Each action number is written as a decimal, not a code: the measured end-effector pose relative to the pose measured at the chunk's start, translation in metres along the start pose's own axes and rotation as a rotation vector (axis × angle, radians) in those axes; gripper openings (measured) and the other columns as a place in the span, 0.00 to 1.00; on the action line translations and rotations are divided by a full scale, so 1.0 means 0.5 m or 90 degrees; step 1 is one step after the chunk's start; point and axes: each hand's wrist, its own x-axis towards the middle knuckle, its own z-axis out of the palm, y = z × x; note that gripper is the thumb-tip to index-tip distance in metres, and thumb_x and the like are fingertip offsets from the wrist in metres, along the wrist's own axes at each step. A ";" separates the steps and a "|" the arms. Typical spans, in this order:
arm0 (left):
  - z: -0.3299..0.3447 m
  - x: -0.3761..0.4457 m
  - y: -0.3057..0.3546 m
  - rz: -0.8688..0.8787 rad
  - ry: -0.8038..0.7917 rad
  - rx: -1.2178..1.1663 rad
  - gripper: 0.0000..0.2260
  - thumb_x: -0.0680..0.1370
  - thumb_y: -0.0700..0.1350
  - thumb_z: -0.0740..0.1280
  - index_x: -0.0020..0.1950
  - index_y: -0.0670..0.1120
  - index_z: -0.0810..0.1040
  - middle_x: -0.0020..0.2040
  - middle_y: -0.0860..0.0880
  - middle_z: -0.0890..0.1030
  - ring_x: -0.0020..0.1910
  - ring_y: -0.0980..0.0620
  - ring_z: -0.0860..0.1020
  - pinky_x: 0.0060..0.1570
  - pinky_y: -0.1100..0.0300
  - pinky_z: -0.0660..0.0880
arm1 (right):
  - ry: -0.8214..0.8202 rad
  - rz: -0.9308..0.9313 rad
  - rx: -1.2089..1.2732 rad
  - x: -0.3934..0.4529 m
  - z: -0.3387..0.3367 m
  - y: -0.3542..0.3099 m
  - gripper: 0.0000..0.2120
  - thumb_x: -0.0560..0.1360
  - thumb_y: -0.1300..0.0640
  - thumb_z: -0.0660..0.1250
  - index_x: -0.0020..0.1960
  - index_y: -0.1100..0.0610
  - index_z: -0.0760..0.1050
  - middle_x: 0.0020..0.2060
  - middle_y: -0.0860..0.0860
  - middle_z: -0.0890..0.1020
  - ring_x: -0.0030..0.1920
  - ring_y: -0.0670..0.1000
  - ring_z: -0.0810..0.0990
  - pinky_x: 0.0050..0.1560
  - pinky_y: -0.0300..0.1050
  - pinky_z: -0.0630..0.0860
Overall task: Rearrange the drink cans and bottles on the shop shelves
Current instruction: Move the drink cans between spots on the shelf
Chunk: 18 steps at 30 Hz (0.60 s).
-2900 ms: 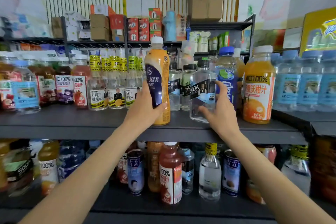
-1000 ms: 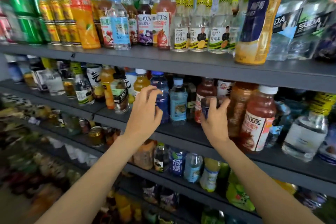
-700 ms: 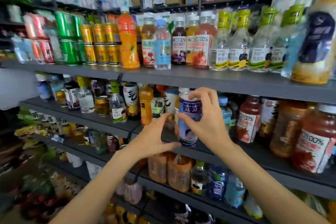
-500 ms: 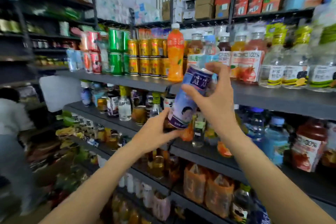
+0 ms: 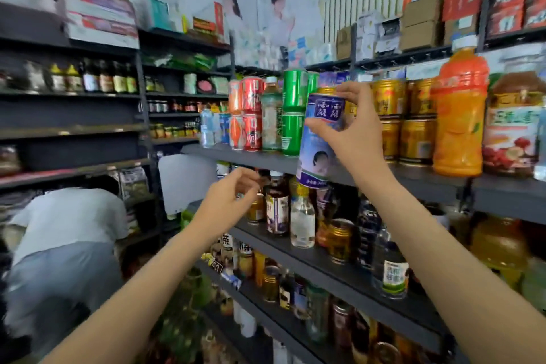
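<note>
My right hand [image 5: 353, 133] grips a tall blue-and-white can [image 5: 319, 154] near its top and holds it in the air in front of the upper shelf [image 5: 251, 158]. Behind the can stand stacked green cans [image 5: 294, 112], red cans [image 5: 251, 115] and gold cans [image 5: 413, 118]. My left hand [image 5: 227, 204] hovers lower, in front of the second shelf [image 5: 325, 263], with its fingers loosely curled and nothing in them. It is apart from the can. A large orange juice bottle [image 5: 459, 115] stands to the right of the gold cans.
A person in a white shirt [image 5: 68, 224] bends over at the lower left, next to dark side shelves [image 5: 74, 127] with jars and bottles. Bottles and cans crowd the lower shelves. Cardboard boxes [image 5: 419, 21] sit on the top shelf at the right.
My right hand took the blue can from the second shelf and has lifted it up to the upper shelf's height. My left hand has come off the can's base. The view has swung left.
</note>
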 end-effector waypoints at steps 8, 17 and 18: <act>-0.024 0.206 -0.225 -0.027 0.000 -0.068 0.12 0.75 0.46 0.68 0.57 0.50 0.71 0.49 0.53 0.79 0.48 0.60 0.77 0.42 0.75 0.71 | -0.027 0.027 -0.062 0.129 0.246 0.186 0.22 0.66 0.55 0.77 0.50 0.50 0.66 0.53 0.53 0.74 0.52 0.54 0.76 0.53 0.50 0.76; -0.036 0.383 -0.456 0.057 -0.071 -0.222 0.23 0.69 0.59 0.68 0.62 0.54 0.70 0.56 0.55 0.79 0.54 0.59 0.77 0.53 0.64 0.74 | -0.105 -0.027 -0.031 0.191 0.539 0.307 0.22 0.66 0.58 0.77 0.46 0.45 0.65 0.52 0.55 0.76 0.48 0.49 0.78 0.45 0.35 0.76; -0.048 0.406 -0.491 0.065 -0.070 -0.215 0.21 0.71 0.57 0.68 0.62 0.54 0.70 0.56 0.55 0.79 0.53 0.59 0.77 0.52 0.64 0.74 | -0.107 -0.022 -0.047 0.200 0.574 0.324 0.22 0.66 0.58 0.77 0.46 0.45 0.65 0.52 0.55 0.76 0.49 0.51 0.78 0.46 0.38 0.76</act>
